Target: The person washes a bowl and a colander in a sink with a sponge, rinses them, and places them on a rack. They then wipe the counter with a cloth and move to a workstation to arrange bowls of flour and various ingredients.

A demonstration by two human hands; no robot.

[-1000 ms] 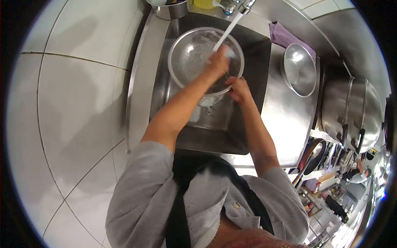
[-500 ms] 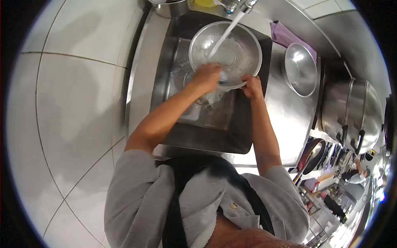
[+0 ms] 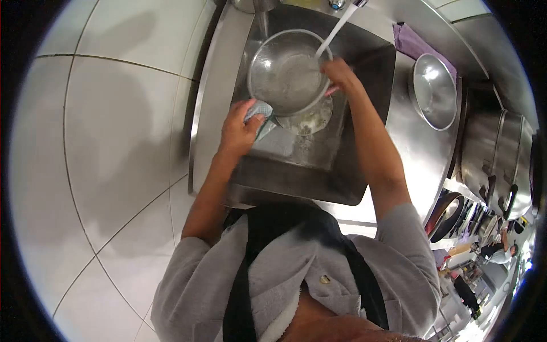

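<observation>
A round perforated metal bowl (image 3: 290, 77) hangs tilted over the dark sink (image 3: 302, 185). Water runs from the faucet (image 3: 342, 24) onto its right side. My left hand (image 3: 240, 126) is closed on a light blue cloth (image 3: 260, 111) close to the bowl's lower left rim. At the right rim, my right hand (image 3: 338, 75) has its fingers wrapped round the edge, partly blurred. Beneath the bowl, a round dish or lid (image 3: 307, 122) with water on it shows in the sink.
To the right of the sink, an empty metal bowl (image 3: 435, 91) stands on the steel counter beside a purple cloth (image 3: 419, 45). Large pots (image 3: 490, 154) and a dark pan (image 3: 447, 218) are farther right. A person (image 3: 501, 252) is in the background.
The perforated bowl has shifted left within the sink. My left hand has moved left and down with the cloth, and my right hand has moved up along the rim.
</observation>
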